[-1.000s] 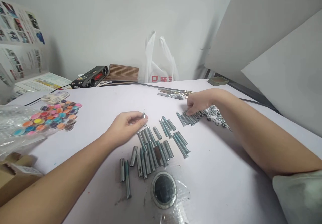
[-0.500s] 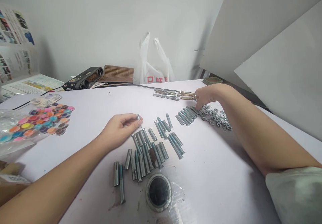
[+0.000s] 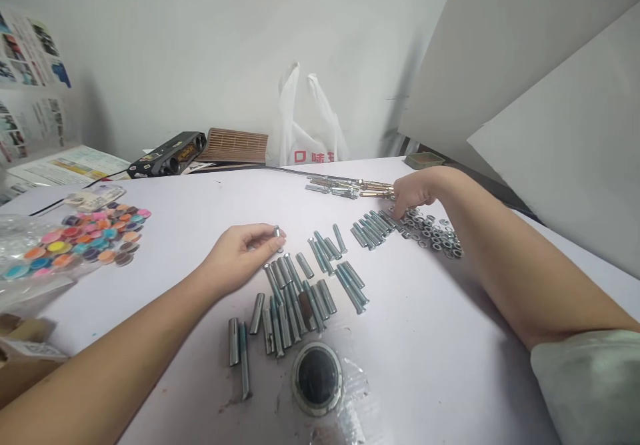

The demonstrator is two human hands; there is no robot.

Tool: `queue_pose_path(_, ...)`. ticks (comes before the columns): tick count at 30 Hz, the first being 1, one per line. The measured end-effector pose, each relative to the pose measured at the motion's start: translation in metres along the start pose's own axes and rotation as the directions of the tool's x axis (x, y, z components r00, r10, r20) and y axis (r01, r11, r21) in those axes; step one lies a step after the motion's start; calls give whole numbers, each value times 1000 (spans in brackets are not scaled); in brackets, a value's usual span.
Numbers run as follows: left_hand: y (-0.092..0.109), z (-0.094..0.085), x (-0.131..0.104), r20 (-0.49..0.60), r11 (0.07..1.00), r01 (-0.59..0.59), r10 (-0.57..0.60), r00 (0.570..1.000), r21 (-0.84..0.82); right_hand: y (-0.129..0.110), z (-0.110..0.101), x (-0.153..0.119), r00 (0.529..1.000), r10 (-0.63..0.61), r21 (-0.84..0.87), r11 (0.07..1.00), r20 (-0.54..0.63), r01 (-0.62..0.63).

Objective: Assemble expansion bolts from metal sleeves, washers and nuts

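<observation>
Many coloured discs point(image 3: 95, 231) lie at the left side of the white table point(image 3: 425, 338). Next is the left hand point(image 3: 240, 253), which pinches a small metal piece point(image 3: 277, 232) upright between thumb and fingers. Just beside it, metal bolts and sleeves point(image 3: 285, 325) lie in a loose group, behind a round black disc point(image 3: 317, 375). Further right is a neat row of bolts point(image 3: 370, 229). Then the right hand point(image 3: 414, 191) points its fingers down at the near pile of nuts and washers point(image 3: 440, 239); I cannot tell whether they grip something.
</observation>
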State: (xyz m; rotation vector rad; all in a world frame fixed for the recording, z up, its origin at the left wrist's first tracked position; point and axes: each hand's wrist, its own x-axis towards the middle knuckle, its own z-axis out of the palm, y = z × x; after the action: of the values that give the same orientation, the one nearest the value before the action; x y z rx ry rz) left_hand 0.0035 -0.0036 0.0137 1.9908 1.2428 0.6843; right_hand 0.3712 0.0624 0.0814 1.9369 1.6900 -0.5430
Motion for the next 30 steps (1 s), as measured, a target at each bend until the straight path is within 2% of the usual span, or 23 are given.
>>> queue_pose_path(3,0,0,0,5,1000,11,-11,1000,-5,-14,-5,-15,993,-72,9,997,-95,74)
queue_pose_path(4,0,0,0,6,1000,11,-11,1000,-6,-23,-5,-22,980,-134,19,990,-144,138)
queue_pose_path(6,0,0,0,6,1000,14,-14,1000,-6,-45,-2,-35,928,-298,37,949,-226,314)
queue_pose_path(8,0,1,0,1,1000,11,-11,1000,-4,-69,5,-46,867,-451,63,879,-212,473)
queue_pose_path(10,0,1,0,-3,1000,1,-2,1000,-8,-90,14,-52,830,-541,123,822,-139,556)
queue_pose_path(12,0,2,0,-12,1000,-10,9,1000,-17,-104,22,-55,826,-552,176,807,-115,563)
queue_pose_path(15,1,2,0,-20,1000,-15,14,1000,-23,-113,30,-58,845,-516,198,821,-140,535)
queue_pose_path(25,-1,2,0,-12,999,-37,36,999,-36,-126,34,-68,862,-488,163,847,-135,505)
queue_pose_path(30,-1,2,0,-8,999,-41,41,999,-29,-128,41,-62,865,-490,166,849,-110,502)
